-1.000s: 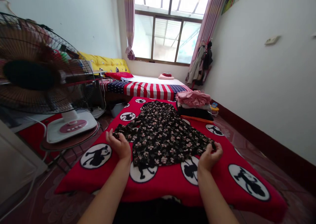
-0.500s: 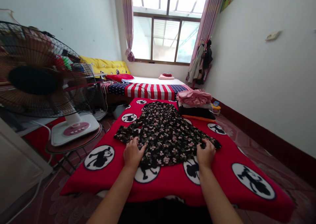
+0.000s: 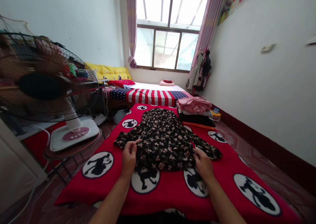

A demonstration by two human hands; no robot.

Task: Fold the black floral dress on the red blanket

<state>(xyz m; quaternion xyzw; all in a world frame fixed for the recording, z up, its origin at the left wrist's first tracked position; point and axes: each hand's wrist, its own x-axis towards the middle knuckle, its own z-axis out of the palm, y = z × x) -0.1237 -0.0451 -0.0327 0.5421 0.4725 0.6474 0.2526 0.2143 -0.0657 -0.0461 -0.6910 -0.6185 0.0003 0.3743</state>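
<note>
Hands (image 3: 128, 158) rest on floral garment (image 3: 163, 140), red blanket (image 3: 172, 187).

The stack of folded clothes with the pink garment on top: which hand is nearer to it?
Right. The right hand rests on the black floral dress, just below the stack of folded clothes; the left hand is at the dress's opposite edge.

A black dress (image 3: 163, 140) sprinkled with small pink flowers lies on a red blanket (image 3: 172, 187) printed with white circles holding black cartoon figures; farther off, a stars-and-stripes bedspread (image 3: 148, 95), and at right, a pink-topped pile of clothes (image 3: 195, 110).
</note>
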